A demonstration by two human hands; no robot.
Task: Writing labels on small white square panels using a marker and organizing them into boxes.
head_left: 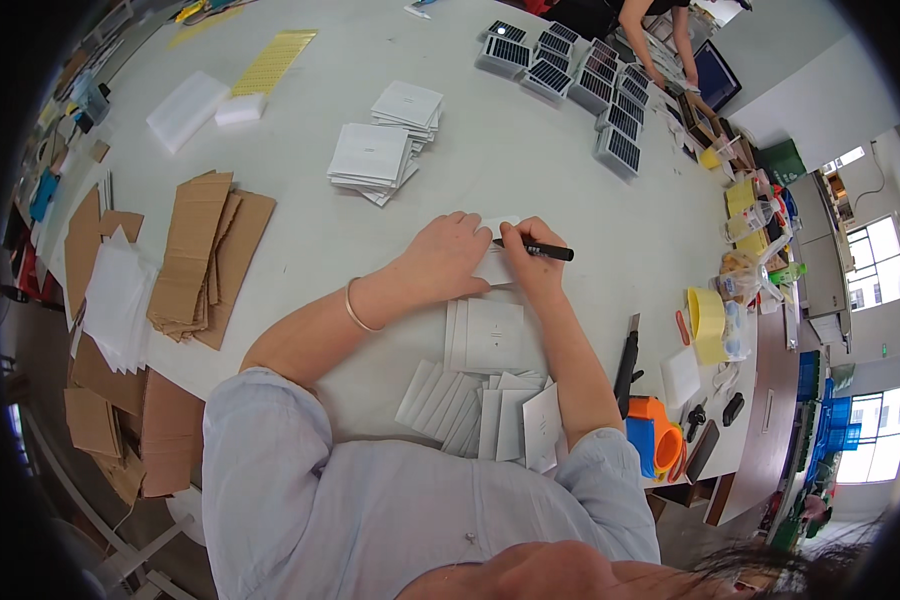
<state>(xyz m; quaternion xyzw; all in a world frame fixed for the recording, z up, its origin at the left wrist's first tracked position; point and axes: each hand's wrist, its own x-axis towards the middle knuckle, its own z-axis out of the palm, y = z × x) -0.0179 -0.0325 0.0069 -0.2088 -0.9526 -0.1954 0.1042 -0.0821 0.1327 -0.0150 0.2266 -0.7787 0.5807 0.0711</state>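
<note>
My right hand (537,262) is closed around a black marker pen (548,250), its tip end toward a small white card (494,268) on the table. My left hand (442,258) steadies that card, fingers bent at its far side and thumb near its close edge. Part of the card is hidden under both hands. Just below lie overlapping white cards (495,335). Closer to my body, more white cards (440,400) are fanned out between my forearms. Two adjoining piles of white cards (370,155) stand beyond my left hand.
Cut cardboard (195,250) and white sheets (118,300) lie at left. Small solar panel units (570,70) stand in rows at the far right, near another person's arms (660,50). A black-handled tool (628,360) and an orange-and-blue tape dispenser (655,440) lie beside my right forearm.
</note>
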